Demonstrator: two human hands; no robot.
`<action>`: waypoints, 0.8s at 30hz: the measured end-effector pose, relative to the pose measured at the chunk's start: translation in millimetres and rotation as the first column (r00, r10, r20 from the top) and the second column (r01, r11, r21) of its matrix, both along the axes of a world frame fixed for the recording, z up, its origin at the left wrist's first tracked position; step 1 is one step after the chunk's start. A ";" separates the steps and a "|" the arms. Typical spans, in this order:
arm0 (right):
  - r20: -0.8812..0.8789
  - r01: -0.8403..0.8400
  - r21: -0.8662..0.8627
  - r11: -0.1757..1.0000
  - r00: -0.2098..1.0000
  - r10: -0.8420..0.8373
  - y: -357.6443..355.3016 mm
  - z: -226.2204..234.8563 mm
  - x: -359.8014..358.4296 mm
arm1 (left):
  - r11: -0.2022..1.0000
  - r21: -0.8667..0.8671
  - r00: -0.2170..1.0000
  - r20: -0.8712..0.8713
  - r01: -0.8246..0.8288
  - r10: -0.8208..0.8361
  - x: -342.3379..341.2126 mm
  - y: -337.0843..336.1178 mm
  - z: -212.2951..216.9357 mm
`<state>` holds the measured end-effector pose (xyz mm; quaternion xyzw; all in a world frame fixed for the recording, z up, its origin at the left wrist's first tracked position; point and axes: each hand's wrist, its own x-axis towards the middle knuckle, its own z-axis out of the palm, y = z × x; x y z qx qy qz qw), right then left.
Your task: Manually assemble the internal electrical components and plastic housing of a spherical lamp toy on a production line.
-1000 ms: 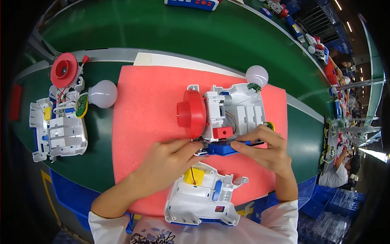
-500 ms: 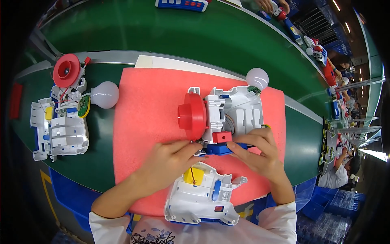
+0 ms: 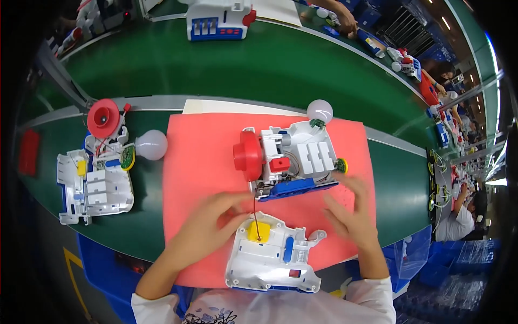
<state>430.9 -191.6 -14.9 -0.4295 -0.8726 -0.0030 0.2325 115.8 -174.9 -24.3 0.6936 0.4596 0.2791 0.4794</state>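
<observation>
Toy body (image 3: 291, 162), opened with its inner parts up, lay on the pink mat (image 3: 205, 156), likely so the wiring stayed reachable. White cover (image 3: 272, 256) sat just below it, joined by a red wire. Left hand (image 3: 213, 224) lay loosely curled beside the cover; right hand (image 3: 350, 213) hovered open, fingers spread, holding nothing.

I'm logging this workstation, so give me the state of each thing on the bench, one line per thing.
left hand: open, empty, over the red mat
right hand: open, empty, beside the opened toy
opened toy: cover off, insides showing, red disc on its left end
white cover shell: separate, lying inside-up, red wire running to it
second toy: also open, on the green belt
white bulb: unlit
</observation>
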 end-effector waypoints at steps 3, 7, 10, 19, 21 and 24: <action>0.122 0.009 -0.285 0.958 0.992 0.027 -50.6 -3.1 30.9 | 0.955 0.222 0.979 -0.097 0.196 -0.179 -23.3 -26.6 9.4; -0.051 0.159 -0.505 0.848 0.976 -0.213 -98.7 -17.2 11.6 | 0.718 0.359 0.773 -0.497 0.596 -0.393 -5.4 -75.3 25.1; -0.151 0.204 -0.478 0.854 0.939 -0.309 -124.0 -42.1 -0.2 | 0.531 0.485 0.676 -0.692 0.694 -0.252 -1.4 -72.2 8.2; -0.800 -0.177 -0.521 0.835 -0.239 -0.550 -85.2 -34.0 -45.7 | 0.825 0.527 0.890 0.251 0.205 -0.381 89.6 -54.6 67.6; -0.863 -0.157 -0.434 0.887 -0.208 -0.460 -71.3 -30.6 -36.5 | 0.753 0.555 0.846 0.154 0.353 -0.510 121.6 -28.2 74.4; -0.925 -0.349 -0.226 0.909 -0.217 -0.313 -29.5 -8.3 -23.4 | 0.721 0.487 0.799 0.075 0.493 -0.597 130.6 15.3 102.8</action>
